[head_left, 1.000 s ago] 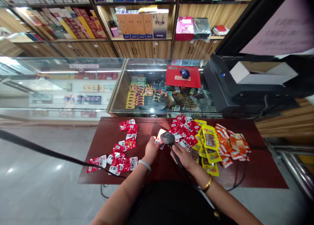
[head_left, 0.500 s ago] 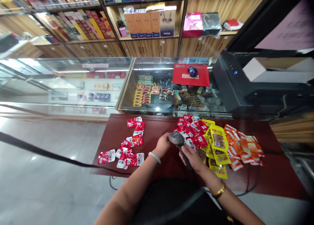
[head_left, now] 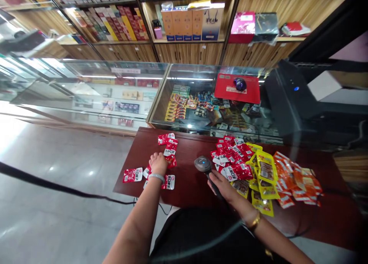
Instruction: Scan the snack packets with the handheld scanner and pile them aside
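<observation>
- So, the left hand (head_left: 158,163) is resting knuckles-up on the scanned-looking pile of red packets (head_left: 169,156) at the left of the tabletop (head_left: 189,187). Fingers are curled down onto them, but I can't tell whether it's gripping one or just letting go.
- The right hand (head_left: 222,187) is clenched around the handle of the barcode scanner (head_left: 203,165), which is pointing up and away with nothing under its head.
- My read: it's sitting between two scans, with one packet being dropped off on the left.
- Next move probably calls for the left hand crossing over to the big unsorted heap of red packets (head_left: 231,158) just right of the scanner and lifting one barcode-up toward the scanner's head.
- Beside that heap, yellow packets (head_left: 266,172) and orange packets (head_left: 296,179) are lying overlapped, so picking a single one cleanly could be fiddly.
- The scanner sits right between the two piles, so the crossing hand is going to have to go around it.
- A glass display case (head_left: 201,103) is running along the far edge, with a red mouse pad (head_left: 228,93) and mouse (head_left: 240,83) on top.
</observation>
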`<state>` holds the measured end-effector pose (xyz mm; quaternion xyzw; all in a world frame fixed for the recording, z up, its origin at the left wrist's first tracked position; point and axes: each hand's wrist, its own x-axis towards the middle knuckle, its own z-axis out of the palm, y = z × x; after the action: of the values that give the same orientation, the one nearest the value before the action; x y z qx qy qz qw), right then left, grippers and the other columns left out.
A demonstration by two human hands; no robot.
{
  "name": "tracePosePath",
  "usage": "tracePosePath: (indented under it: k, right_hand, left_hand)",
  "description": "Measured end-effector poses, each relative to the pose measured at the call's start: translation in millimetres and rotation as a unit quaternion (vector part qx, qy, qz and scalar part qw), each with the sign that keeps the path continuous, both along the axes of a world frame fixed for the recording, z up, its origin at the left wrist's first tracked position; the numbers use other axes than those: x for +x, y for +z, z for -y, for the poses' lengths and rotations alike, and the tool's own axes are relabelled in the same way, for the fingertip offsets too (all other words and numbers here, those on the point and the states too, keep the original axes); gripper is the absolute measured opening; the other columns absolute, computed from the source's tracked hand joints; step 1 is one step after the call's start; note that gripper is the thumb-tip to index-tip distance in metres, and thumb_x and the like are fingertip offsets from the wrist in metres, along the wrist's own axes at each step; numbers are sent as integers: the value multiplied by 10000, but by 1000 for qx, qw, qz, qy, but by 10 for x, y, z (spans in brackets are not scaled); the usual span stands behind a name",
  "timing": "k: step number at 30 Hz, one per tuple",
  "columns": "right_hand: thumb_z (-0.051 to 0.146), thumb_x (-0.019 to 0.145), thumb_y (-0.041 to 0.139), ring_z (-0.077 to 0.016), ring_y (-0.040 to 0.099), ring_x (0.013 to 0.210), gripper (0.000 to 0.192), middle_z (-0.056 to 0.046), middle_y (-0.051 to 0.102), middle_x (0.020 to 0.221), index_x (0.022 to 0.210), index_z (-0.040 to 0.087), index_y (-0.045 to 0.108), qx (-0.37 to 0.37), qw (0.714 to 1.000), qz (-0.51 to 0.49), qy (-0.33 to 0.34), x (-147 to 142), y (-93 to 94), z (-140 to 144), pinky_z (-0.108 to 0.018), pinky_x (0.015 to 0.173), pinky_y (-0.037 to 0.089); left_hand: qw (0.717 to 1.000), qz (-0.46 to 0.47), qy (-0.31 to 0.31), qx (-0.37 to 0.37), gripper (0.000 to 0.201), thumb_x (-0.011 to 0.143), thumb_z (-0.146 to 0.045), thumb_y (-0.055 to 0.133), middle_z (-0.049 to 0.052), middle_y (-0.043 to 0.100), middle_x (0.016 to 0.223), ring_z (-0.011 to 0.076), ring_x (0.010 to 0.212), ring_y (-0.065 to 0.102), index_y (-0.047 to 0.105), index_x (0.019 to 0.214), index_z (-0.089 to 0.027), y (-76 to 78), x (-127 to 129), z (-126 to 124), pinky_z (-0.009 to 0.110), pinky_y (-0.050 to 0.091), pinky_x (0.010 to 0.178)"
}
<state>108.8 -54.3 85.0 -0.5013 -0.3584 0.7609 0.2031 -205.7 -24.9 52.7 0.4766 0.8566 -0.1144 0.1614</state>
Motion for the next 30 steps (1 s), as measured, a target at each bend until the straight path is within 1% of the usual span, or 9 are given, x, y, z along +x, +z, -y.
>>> tracePosePath:
  k: [3, 6, 9, 12, 16, 20, 23, 26, 30]
  right_hand:
    - [733, 769, 625, -71, 399, 386, 527, 88, 502, 550, 874, 229, 515, 5, 1000, 1, -5, 28, -13, -1, -184, 374, 304]
    - [735, 768, 631, -72, 402, 392, 527, 90, 501, 548, 879, 233, 515, 7, 1000, 1, -23, 82, -34, -6, -181, 374, 301]
    - [745, 766, 632, -74, 398, 392, 533, 84, 508, 547, 855, 234, 511, 12, 1000, -2, -29, 146, -28, -8, -191, 374, 302]
    - [749, 771, 629, -76, 387, 388, 531, 80, 502, 541, 841, 236, 512, 13, 1000, -8, -19, 203, 9, 8, -204, 381, 300]
    - [761, 766, 626, -91, 393, 388, 550, 76, 502, 535, 931, 240, 557, 17, 1000, -10, 4, 245, 64, 41, -222, 384, 296]
    - [797, 754, 596, -91, 379, 378, 587, 76, 495, 521, 932, 239, 558, 24, 1000, -7, -2, 284, 71, 50, -227, 377, 285]
    - [785, 752, 611, -97, 377, 385, 571, 81, 474, 506, 936, 247, 553, 22, 999, -10, -30, 355, 39, 45, -223, 378, 276]
    - [759, 768, 621, -100, 391, 394, 531, 71, 497, 533, 913, 254, 551, 15, 998, -6, -62, 462, 3, 33, -226, 390, 284]
    - [752, 767, 632, -104, 431, 418, 525, 59, 529, 577, 892, 250, 546, 6, 995, 9, -100, 601, -14, 9, -227, 407, 307]
  left_hand:
    - [997, 80, -6, 11, 296, 837, -421, 659, 158, 686, 1064, 292, 1033, 617, 641, 1000, -174, -93, -38, -39, 341, 436, 835]
    - [980, 191, 49, 27, 214, 844, -388, 658, 91, 713, 870, 213, 792, 646, 663, 906, -183, -205, 19, -120, 283, 423, 698]
    - [946, 297, 107, 67, 218, 801, -343, 699, 34, 684, 736, 161, 642, 606, 696, 944, -178, -301, 179, -226, 251, 398, 609]
    - [901, 401, 123, 106, 314, 784, -388, 702, 3, 634, 613, 142, 544, 556, 726, 996, -158, -348, 413, -324, 246, 385, 557]
    - [865, 458, 116, 167, 401, 769, -545, 671, 8, 623, 576, 138, 533, 541, 738, 824, -153, -358, 747, -438, 243, 388, 542]
    - [830, 504, 137, 196, 440, 736, -580, 688, 20, 640, 609, 136, 558, 550, 723, 796, -145, -352, 993, -536, 245, 417, 563]
    - [810, 531, 150, 197, 470, 711, -604, 699, 9, 599, 571, 127, 538, 520, 712, 785, -140, -318, 1119, -581, 246, 404, 549]
    - [787, 566, 160, 184, 510, 692, -645, 690, -17, 528, 522, 113, 507, 466, 692, 755, -139, -273, 1244, -597, 249, 377, 532]
    - [758, 605, 190, 153, 483, 691, -623, 695, -23, 519, 547, 99, 506, 441, 656, 754, -146, -237, 1400, -591, 244, 368, 527]
